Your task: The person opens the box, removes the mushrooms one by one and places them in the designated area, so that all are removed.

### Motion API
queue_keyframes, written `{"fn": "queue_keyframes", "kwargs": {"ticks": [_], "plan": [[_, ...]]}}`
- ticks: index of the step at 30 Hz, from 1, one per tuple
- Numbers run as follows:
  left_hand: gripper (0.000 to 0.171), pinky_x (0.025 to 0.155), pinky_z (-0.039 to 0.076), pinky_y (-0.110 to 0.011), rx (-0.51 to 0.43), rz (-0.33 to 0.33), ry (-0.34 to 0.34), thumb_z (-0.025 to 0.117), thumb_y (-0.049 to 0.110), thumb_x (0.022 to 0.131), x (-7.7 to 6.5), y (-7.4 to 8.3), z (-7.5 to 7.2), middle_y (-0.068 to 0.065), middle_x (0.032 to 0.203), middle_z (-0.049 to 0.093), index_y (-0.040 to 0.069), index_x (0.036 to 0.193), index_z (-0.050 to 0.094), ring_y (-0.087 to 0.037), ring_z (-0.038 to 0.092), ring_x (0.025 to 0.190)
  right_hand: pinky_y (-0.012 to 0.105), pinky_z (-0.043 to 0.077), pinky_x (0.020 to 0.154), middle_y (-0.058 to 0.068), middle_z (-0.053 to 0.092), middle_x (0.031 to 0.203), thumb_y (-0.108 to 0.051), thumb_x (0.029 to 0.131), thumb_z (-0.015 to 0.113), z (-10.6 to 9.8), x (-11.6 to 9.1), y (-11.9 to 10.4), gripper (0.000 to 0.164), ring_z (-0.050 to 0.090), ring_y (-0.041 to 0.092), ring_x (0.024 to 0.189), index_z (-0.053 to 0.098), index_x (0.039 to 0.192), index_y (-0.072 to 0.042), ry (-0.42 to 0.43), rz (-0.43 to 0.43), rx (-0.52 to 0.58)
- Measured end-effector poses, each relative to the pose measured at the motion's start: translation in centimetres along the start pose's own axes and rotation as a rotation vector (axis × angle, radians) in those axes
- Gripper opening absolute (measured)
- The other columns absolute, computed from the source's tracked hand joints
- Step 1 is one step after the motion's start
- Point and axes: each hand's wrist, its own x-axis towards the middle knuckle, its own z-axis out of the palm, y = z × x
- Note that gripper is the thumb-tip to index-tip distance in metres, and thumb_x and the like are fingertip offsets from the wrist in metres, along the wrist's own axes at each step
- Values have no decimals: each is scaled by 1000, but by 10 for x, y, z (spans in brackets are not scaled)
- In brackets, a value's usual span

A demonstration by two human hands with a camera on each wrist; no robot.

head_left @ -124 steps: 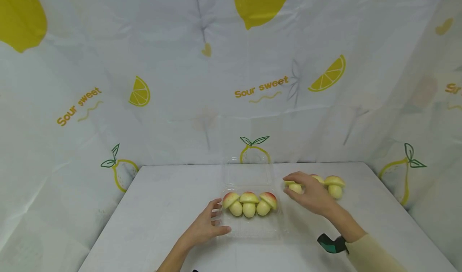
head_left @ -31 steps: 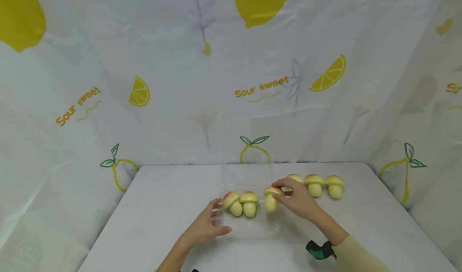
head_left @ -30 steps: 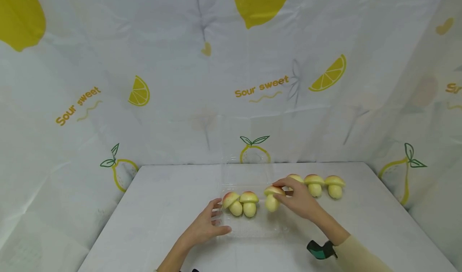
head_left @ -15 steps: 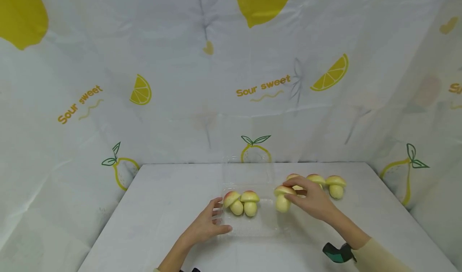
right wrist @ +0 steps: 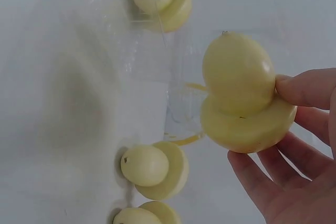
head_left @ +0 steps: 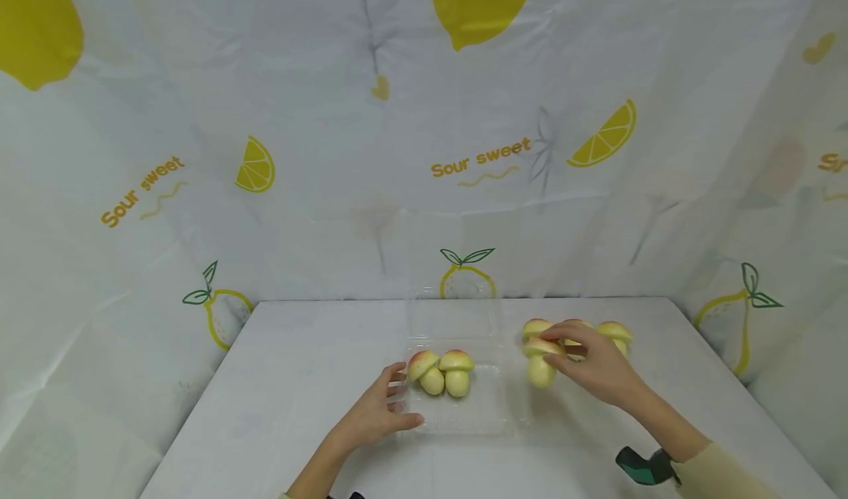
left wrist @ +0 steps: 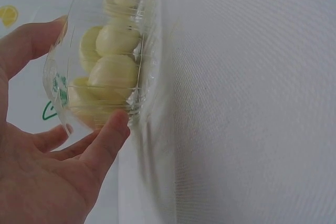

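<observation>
My right hand pinches a toy mushroom, pale yellow with a red-tinged cap, between thumb and fingers. In the right wrist view this mushroom has its stem end pointing up and its cap near the fingertips. Two similar mushrooms lie side by side in the back left of a clear plastic box, whose lid is folded back. My left hand holds the box by its left side, with the thumb at the near left corner and fingers along the wall.
Behind the right hand, a row of three mushrooms stands on the white table, partly hidden by that hand. A white curtain printed with lemons hangs at the table's back and sides.
Over the last second my right hand has carried the mushroom rightward, away from the box's right side. Earlier, three mushrooms were in the box. The left hand has kept its place.
</observation>
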Motion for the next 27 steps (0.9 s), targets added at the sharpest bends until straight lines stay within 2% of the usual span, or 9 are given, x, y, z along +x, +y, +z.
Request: {"fn": "queue_keyframes", "kwargs": {"ticks": [10,19,27], "plan": [[95,108,46,-56,2,5,0,84,20,83,0,0,-1,-26,149,38,0,155,26,-52,41,136,14,56,82,13,69,120,-5,87,80,-17,-7,17,29,56,-3,109,73,115,-4,44,8,-35],[95,108,46,-55,2,4,1,85,20,83,0,2,-1,-25,149,39,0,155,27,-50,42,135,8,52,82,15,67,119,-10,89,79,-32,-14,27,29,51,-14,103,72,116,-2,76,117,-86],[96,108,46,-55,8,7,0,85,21,83,0,1,-1,-26,149,39,-1,155,26,-50,42,135,3,49,80,16,66,119,-9,89,79,-41,-21,37,31,49,-18,103,71,118,-1,108,143,-91]]}}
